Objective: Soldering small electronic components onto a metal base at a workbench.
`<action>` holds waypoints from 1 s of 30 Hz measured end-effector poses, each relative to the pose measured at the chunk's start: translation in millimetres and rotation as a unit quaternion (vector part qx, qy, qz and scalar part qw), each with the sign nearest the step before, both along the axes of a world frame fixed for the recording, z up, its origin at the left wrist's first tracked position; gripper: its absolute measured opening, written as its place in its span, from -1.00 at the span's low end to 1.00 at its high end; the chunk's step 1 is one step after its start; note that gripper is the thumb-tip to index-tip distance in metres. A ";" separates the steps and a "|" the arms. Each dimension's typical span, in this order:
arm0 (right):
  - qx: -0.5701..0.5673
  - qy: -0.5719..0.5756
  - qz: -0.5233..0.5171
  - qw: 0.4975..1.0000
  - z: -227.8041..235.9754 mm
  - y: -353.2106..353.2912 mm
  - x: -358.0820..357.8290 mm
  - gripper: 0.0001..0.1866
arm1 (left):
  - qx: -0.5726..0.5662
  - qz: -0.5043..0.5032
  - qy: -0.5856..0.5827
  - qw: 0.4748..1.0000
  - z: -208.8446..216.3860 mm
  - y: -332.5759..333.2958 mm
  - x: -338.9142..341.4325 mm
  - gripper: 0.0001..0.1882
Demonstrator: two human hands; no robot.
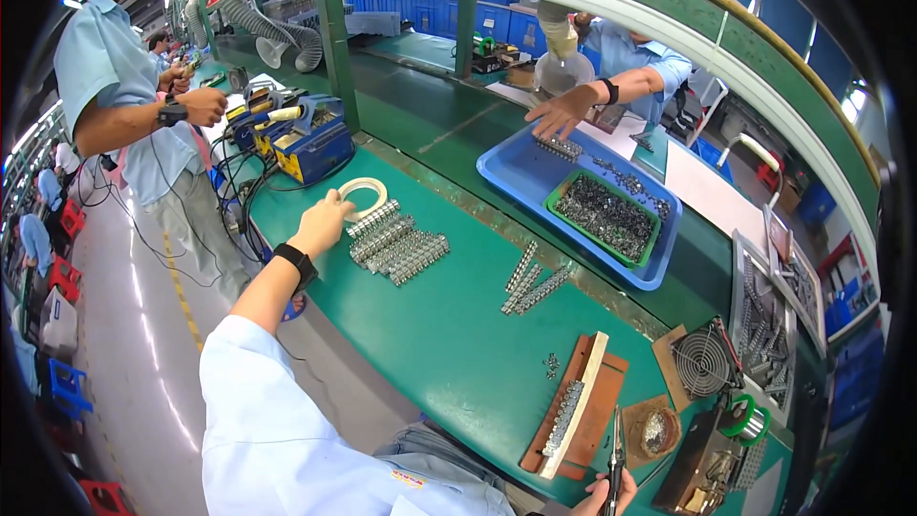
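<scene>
Touching the cream ring (pixel 383 196) with curled fingers, hold unclear, the left hand (pixel 321 227) could scatter adjacent metal parts (pixel 396 248) by slipping; the right hand (pixel 626 492) is wrapped round a tool (pixel 616 459).

This is a factory assembly shop. A green bench (pixel 411 363) runs across the middle, bearing rows of small metal parts (pixel 399 248), with a wire spool (pixel 750 420) and a fan (pixel 702 361) at lower right. At upper left hangs an air duct (pixel 232 0), near workers (pixel 110 86) in matching light-blue shirts. Stools (pixel 72 217) dot the left edge; blue bins (pixel 492 24) stand at upper centre.
</scene>
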State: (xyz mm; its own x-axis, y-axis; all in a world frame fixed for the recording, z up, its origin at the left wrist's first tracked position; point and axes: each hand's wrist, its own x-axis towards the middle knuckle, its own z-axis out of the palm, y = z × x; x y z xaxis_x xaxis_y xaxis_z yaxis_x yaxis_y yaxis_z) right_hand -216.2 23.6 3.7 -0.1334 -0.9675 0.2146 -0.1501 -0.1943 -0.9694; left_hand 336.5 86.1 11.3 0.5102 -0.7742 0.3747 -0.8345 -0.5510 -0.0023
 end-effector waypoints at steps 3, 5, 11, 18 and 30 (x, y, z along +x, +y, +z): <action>0.016 -0.012 -0.010 1.000 -4.2 -2.2 -1.6 -0.69 | 0.015 -0.025 0.042 0.999 -3.9 -7.3 18.3 -0.81; 0.026 -0.020 -0.027 0.999 -6.0 -1.4 -4.1 -0.69 | 0.025 -0.050 0.061 0.997 -2.7 -12.0 27.1 -0.82; 0.051 -0.040 0.015 0.998 -8.0 -3.7 -12.0 -0.67 | 0.001 -0.034 -0.010 0.999 41.2 -40.9 35.0 -0.86; 0.064 -0.047 0.016 0.997 -9.0 -1.9 -15.4 -0.65 | -0.064 -0.168 -0.003 0.984 107.0 -177.2 -16.5 -0.84; 0.021 -0.063 0.009 0.998 -20.3 -3.9 -14.3 -0.64 | -0.096 -0.202 0.030 0.974 94.9 -329.2 -75.1 -0.79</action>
State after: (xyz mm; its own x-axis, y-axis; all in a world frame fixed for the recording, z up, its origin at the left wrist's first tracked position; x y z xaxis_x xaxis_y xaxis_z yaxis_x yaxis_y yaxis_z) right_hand -230.6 19.7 -16.6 -0.1398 -0.9777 0.1566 -0.0229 -0.1549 -0.9877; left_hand 261.5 -243.1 106.2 0.2031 -0.8346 0.5120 -0.9789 -0.1622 0.1239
